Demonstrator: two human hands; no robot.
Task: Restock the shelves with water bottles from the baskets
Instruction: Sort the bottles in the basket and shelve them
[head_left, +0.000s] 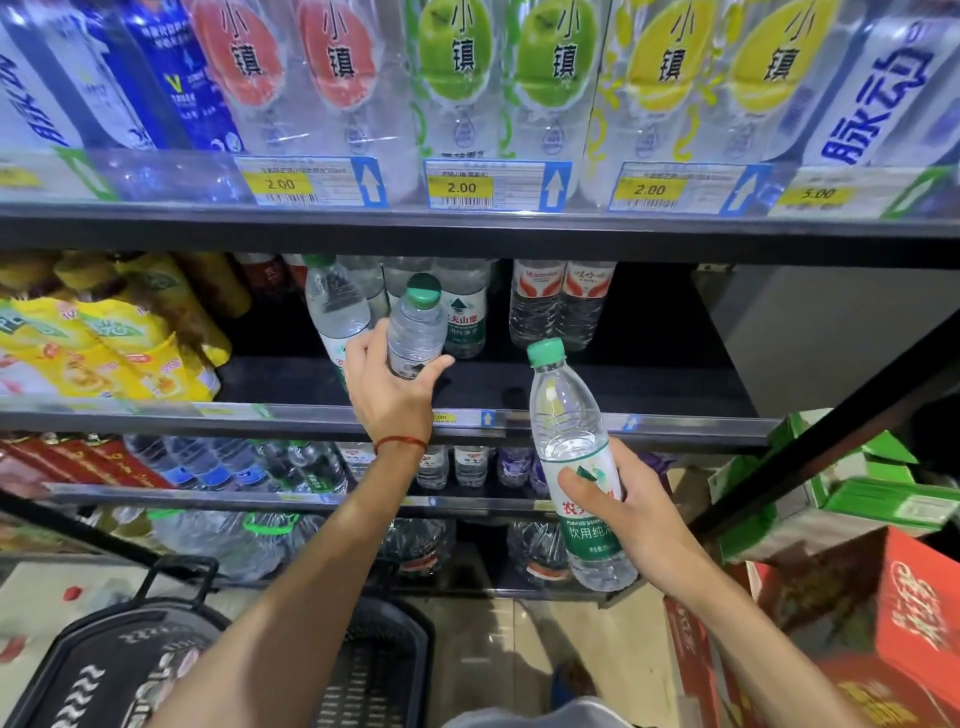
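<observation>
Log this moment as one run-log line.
left hand: grips clear plastic green-capped water bottle at black metal shelf | right hand: holds second green-capped green-labelled water bottle in front of shelf edge | black plastic basket: on floor below

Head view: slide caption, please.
Left hand grips a green-capped bottle over the shelf; right hand holds a second bottle.

We find the widest free room on the middle shelf (597, 384) toward its right end, where bare dark board runs from the front edge back to two red-labelled bottles (561, 301) at the rear. Yellow packs (104, 343) block the left end. At the centre, green-labelled bottles (462, 312) fill the back, and our left hand (389, 389), gripping a tilted bottle (415, 327), occupies the front. The upper shelf (467, 234) caps the height. Our right hand (639, 514) holds a tall bottle (566, 431) before the front edge.
</observation>
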